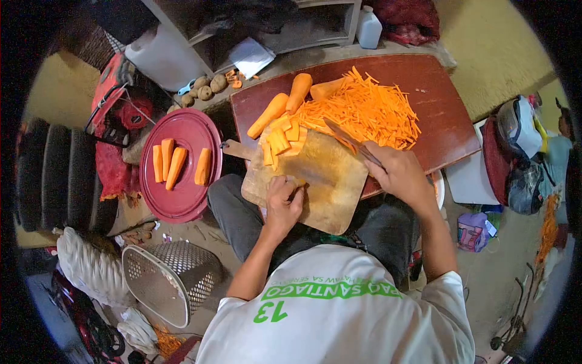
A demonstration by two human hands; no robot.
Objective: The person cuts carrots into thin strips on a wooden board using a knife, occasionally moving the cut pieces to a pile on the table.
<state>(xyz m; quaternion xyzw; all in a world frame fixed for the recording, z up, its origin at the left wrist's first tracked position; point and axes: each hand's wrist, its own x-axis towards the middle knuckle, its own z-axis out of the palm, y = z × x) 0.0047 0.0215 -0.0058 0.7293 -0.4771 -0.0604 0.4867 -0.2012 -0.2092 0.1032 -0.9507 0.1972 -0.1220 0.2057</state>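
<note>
My right hand (397,173) grips a knife (354,144) by its handle, and the blade points up and left over the board's far edge, beside the shredded carrots (376,112). On the near left part of the wooden cutting board (333,194) rests my left hand (285,197), fingers curled in. A small yellowish bit shows by its fingertips; what the fingers hold, if anything, is hidden. Cut carrot slabs (279,141) lie on the board's far left corner. Beyond them, peeled whole carrots (268,115) lie next to the shredded heap on the red table (439,121).
To the left, a red round lid (209,130) carries several carrot pieces (176,167). A perforated basket (197,267) lies tipped on the floor. Potatoes (205,92) sit behind the lid. A white jug (368,27) stands beyond the table, and a purple bag (473,232) lies at right.
</note>
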